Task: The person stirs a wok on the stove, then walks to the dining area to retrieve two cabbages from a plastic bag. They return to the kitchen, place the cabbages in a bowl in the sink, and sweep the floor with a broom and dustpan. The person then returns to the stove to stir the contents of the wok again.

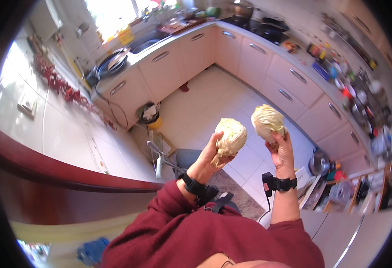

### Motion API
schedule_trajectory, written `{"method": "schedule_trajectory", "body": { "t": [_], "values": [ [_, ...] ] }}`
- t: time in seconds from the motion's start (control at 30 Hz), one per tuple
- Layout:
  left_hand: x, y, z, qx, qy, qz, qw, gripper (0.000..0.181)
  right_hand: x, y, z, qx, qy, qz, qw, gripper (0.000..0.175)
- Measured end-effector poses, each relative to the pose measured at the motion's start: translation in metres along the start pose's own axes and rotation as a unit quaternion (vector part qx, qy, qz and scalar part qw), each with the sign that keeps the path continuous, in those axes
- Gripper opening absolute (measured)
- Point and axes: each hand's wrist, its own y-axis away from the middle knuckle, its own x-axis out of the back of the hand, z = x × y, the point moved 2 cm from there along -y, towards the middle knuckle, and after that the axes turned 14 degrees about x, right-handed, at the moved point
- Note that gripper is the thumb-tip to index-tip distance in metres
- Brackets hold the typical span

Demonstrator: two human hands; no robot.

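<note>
I hold up two pale heads of cabbage above the tiled floor. My left hand [209, 152] grips the left cabbage [232, 134] from below, its thumb along the side and its browned outer leaves hanging by my fingers. In my right hand [280, 151] is the right cabbage [267, 120], with the thumb pressed on its lower leaves. The two cabbages are apart, a small gap between them. A black strap with a small device circles each wrist, and the right one trails a cable.
Cabinets with a worktop [303, 60] run along two sides, bearing a sink [145, 43], a black stove [266, 31] and several bottles. A bin [150, 114] stands at left on the floor. Dried red chillies [61, 85] hang on the wall. A metal pot [318, 161] and a shelf [357, 192] are at right.
</note>
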Motion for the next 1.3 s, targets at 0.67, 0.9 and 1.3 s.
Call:
{"method": "schedule_trajectory", "body": {
  "t": [0.67,0.9,1.3],
  "values": [
    [0.014,-0.211,0.444,-0.266,0.16,0.07,0.948,0.049,-0.239,-0.491,0.115,-0.101,0.045,-0.19,0.976,0.055],
    [0.075,-0.242,0.609,-0.361,0.154,0.15,0.908,0.046,-0.368,-0.641,0.214,-0.166,0.052,-0.277,0.945,0.054],
    [0.182,-0.156,0.865,-0.552,0.068,0.297,0.776,0.072,-0.676,-0.768,0.429,-0.257,0.048,-0.391,0.882,0.05]
  ]
}}
